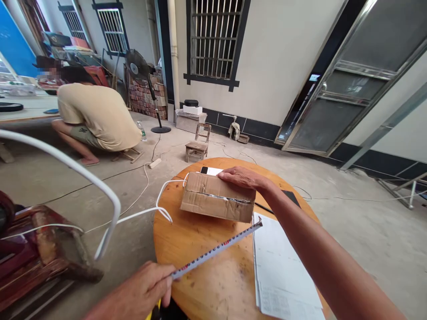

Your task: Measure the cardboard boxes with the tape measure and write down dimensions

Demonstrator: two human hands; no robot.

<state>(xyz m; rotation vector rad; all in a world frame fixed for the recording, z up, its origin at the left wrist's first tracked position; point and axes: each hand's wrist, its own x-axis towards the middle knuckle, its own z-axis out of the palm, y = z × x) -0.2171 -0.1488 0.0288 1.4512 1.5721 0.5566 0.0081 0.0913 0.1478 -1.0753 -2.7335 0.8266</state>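
My left hand (pixel 154 281) is closed around a tape measure (pixel 213 252) at the lower left. Its blade is drawn out and slants up to the right, with the hooked end just below the box's right corner. A bit of yellow case shows beneath the hand. A brown cardboard box (pixel 216 206) with a torn seam lies on the round wooden table (pixel 207 293). My right hand (pixel 242 176) rests on the box's far top edge, fingers stretched flat over it and not wrapped round it. Printed papers (pixel 283 271) lie to the right of the box.
A white cable (pixel 160 195) runs over the table's left side. Behind the box are a white item and a small black object (pixel 204 170). A small wooden chair (pixel 197 144) and a standing fan (pixel 155 98) stand beyond. A person (pixel 96 113) crouches at the left.
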